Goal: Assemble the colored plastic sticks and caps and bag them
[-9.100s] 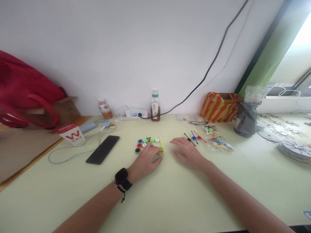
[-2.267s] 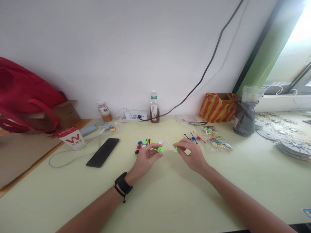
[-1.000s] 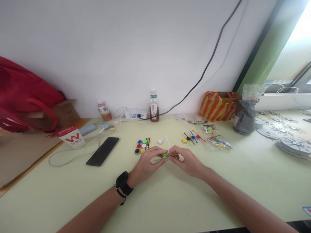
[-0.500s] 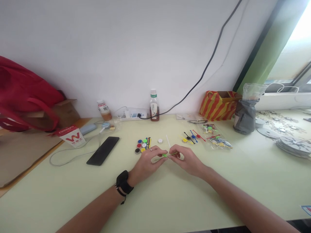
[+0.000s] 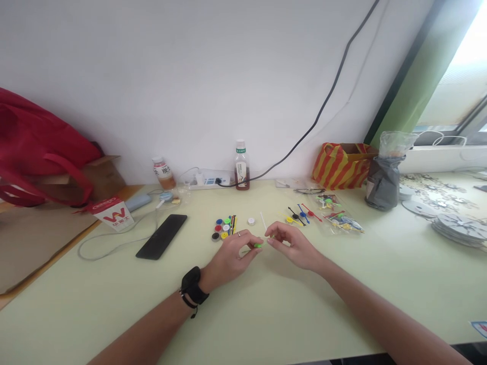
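Observation:
My left hand [image 5: 236, 253] pinches a small green plastic spinner [image 5: 257, 246] between thumb and fingertips; part of it is hidden by the fingers. Just to its right, my right hand [image 5: 291, 245] hovers with thumb and forefinger slightly apart and nothing visible between them. Beyond the hands lie a white round base [image 5: 251, 221] and a white arrow [image 5: 263, 221]. Several coloured round bases [image 5: 218, 228] sit beside loose arrows [image 5: 233, 224] on the left. To the right are assembled spinners, among them a blue spinner [image 5: 303, 215] and a red spinner [image 5: 311, 214].
A black phone [image 5: 162, 236] and a red-white box [image 5: 113, 213] are at left. A drink bottle [image 5: 242, 167] stands by the wall near a power strip [image 5: 213, 177]. Clear bags of parts [image 5: 342, 221], a striped bag [image 5: 342, 165] and grey discs [image 5: 462, 228] occupy the right.
My right hand has moved slightly right, away from the green spinner, and its thumb and forefinger have parted. My left hand still holds the spinner in nearly the same place.

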A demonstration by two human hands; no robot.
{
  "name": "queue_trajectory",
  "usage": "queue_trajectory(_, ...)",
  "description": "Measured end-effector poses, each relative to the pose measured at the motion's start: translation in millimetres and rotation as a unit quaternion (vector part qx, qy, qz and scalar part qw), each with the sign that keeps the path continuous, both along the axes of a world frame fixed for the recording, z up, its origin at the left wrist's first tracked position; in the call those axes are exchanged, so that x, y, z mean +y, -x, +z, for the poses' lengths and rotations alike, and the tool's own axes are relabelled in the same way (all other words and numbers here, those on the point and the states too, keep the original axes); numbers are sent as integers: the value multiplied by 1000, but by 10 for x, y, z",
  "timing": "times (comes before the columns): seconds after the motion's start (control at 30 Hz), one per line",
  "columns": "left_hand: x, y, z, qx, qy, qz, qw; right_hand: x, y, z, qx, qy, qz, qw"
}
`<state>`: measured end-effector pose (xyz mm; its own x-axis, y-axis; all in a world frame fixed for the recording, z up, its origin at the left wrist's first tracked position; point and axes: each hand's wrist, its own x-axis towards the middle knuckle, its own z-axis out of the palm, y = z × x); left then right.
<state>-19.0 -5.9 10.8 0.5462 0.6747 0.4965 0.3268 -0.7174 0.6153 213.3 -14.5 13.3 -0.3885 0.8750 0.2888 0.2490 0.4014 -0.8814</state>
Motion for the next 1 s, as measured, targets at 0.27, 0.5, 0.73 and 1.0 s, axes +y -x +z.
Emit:
queue_trajectory(0.27,-7,-10,-8,-17,13,-2,1000,31,14,-40,55,46,7,997)
queue_trajectory(0.5,-65,-45,40,-42,135,-37,989,48,24,-47,82,53,-8,995)
queue_trajectory(0.73,29,-56,-87,-101,206,-11,973,26,-2,-99,22,-90,-103,990)
queue_trajectory(1.0,92,-41,-112,-176,287,3,942,-41,-21,-81,-45,-127,-65,989)
